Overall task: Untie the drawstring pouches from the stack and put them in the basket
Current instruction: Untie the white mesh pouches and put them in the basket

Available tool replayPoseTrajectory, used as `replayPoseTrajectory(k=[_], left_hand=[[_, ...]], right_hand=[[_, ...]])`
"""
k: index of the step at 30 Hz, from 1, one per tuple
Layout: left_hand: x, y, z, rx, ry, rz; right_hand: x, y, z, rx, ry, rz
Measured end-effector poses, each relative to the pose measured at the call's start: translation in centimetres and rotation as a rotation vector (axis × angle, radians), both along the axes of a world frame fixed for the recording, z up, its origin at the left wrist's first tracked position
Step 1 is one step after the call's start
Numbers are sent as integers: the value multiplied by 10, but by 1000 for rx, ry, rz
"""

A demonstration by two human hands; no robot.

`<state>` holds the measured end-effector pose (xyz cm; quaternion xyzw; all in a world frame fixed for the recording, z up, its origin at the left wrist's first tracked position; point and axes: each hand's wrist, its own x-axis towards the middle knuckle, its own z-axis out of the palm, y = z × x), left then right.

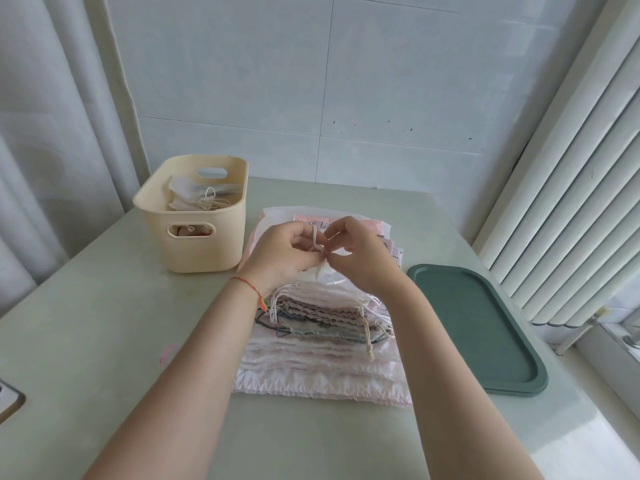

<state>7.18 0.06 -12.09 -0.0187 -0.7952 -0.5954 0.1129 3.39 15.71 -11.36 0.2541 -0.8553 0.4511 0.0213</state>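
Drawstring pouch (323, 271), pale and sheer, hangs above the stack (322, 344). Both hands' fingers (341, 233) pinch its cream cord (314, 237). The beige basket (194, 244) holds untied pouches (194, 199).

A pale grey-green desk (104, 306) with a smooth, faintly glossy top fills the near and middle ground. Behind its far edge rises a wall (346, 81) of large white tiles with thin grey joints and a few small dark specks. On the left hang pale curtains (45, 150) in soft vertical folds. On the right stands a white ribbed radiator (571, 202), its columns slanting away, with a bright sill (620, 344) below at the far right. Even, soft daylight lies over everything.
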Motion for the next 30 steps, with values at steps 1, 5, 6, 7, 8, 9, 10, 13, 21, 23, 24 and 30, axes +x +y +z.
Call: replayPoseTrajectory(k=[1,5,6,7,8,9,10,13,21,23,24,30], left_hand=[[-1,-1,-1,-45,31,44],[-5,-5,-7,-174,110,203],[-5,-5,-8,-152,105,206],[-5,-4,-9,-129,99,207],[-5,-2,-9,-108,95,206],[-4,0,-9,-96,96,208],[-4,1,-8,-84,103,204],[-3,6,-7,-46,139,188],[-2,8,-9,18,121,182],[-1,8,-8,47,97,162],[-1,8,-8,59,88,149],[-1,7,-8,95,32,90]], right_hand=[[-1,-1,-2,-6,3,-12],[-1,-1,0,-103,-79,-37],[0,-1,1,-133,-112,-30],[0,-2,1,-163,-141,-21],[0,-2,1,-186,-157,-18],[-1,-3,0,-204,-164,-25],[-1,-3,0,-216,-168,-38],[-1,-2,-2,-263,-196,-50],[2,-1,1,-337,-297,4],[1,0,1,-293,-267,-33],[0,0,1,-273,-253,-46],[0,0,2,-143,-168,-69]])
